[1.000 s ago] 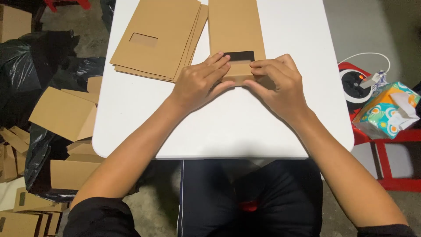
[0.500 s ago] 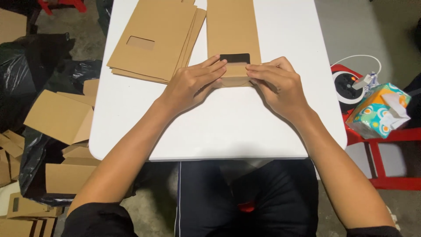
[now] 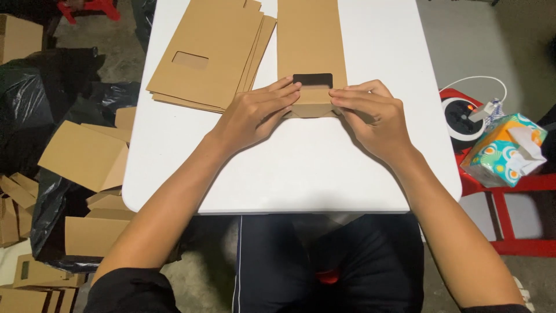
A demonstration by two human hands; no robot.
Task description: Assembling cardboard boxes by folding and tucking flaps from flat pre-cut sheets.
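A long flat brown cardboard box blank (image 3: pixel 310 40) with a rectangular window cut-out lies on the white table (image 3: pixel 289 168), running away from me. My left hand (image 3: pixel 252 116) and my right hand (image 3: pixel 373 116) both grip its near end, fingers pinching the end flaps from either side just below the dark window. A stack of the same flat cardboard blanks (image 3: pixel 211 52) lies to the left of it on the table.
Folded cardboard boxes (image 3: pixel 81 156) and black plastic bags (image 3: pixel 35 98) lie on the floor at left. At right, a red stool (image 3: pixel 509 185) carries a tissue box (image 3: pixel 505 152) and a round cable reel (image 3: pixel 463 116).
Both hands stay on the near end of the blank. The fingers have shifted slightly, pressing the end flaps inwards.
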